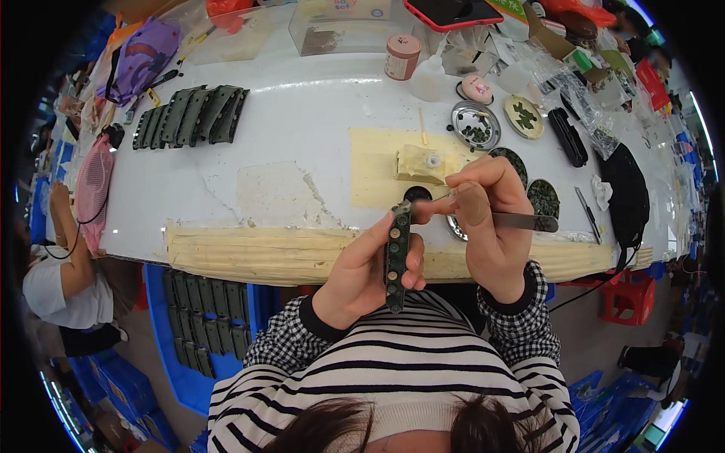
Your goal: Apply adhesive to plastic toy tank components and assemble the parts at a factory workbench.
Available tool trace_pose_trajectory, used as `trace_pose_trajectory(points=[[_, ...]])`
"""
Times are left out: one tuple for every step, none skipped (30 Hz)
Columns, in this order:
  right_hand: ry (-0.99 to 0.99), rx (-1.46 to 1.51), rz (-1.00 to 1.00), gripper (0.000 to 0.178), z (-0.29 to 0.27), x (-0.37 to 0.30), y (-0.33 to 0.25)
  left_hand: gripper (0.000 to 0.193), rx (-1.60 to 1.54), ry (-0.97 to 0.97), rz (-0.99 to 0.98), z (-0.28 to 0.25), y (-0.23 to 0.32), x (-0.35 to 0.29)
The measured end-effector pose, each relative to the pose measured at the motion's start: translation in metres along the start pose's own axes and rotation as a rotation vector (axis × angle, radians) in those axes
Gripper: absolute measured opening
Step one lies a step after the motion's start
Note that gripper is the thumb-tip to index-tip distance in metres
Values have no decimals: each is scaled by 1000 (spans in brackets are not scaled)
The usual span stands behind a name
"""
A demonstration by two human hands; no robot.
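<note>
Above my lap, at the table's front edge, my left hand [371,263] is closed around a long dark green model tank part [396,260]. The part stands nearly upright in the picture, and a row of small round wheels, some with tan centres, shows along its side. My right hand [495,226] grips metal tweezers [538,223], whose flat rear end sticks out to the right. Its index finger points at the upper end of the tank part; whether they touch, and the tweezers' tips, I cannot make out. Just beyond lies a small round black dish [417,196].
A yellow-taped block [420,164] stands ahead. To its right are a metal dish [476,127] of small green parts, a cream lid [522,117] and a black stapler-like tool [567,137]. Several green hulls [198,115] lie far left; a blue crate [170,332] holds more.
</note>
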State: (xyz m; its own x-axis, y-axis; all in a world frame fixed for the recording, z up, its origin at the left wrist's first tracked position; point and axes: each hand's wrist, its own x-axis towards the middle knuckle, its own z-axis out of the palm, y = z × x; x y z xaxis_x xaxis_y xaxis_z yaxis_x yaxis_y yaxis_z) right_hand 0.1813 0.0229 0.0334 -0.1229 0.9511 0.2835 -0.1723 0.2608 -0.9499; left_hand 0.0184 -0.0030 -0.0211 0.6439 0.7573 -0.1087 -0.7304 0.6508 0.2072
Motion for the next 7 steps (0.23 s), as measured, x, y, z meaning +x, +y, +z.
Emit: trace_pose_trajectory(points=[[2, -5, 5, 17, 1, 0, -1, 45, 6, 0, 0, 0, 0, 0], [4, -9, 10, 17, 1, 0, -1, 46, 11, 0, -1, -1, 0, 0], [4, -17, 6, 17, 1, 0, -1, 46, 16, -1, -2, -1, 0, 0], [4, -24, 2, 17, 1, 0, -1, 46, 19, 0, -1, -1, 0, -1], [4, -32, -3, 17, 1, 0, -1, 46, 22, 0, 0, -1, 0, -1], [5, -30, 4, 18, 1, 0, -1, 46, 26, 2, 1, -2, -1, -1], [6, -29, 10, 19, 1, 0, 0, 46, 17, -5, -3, -3, -1, -1]])
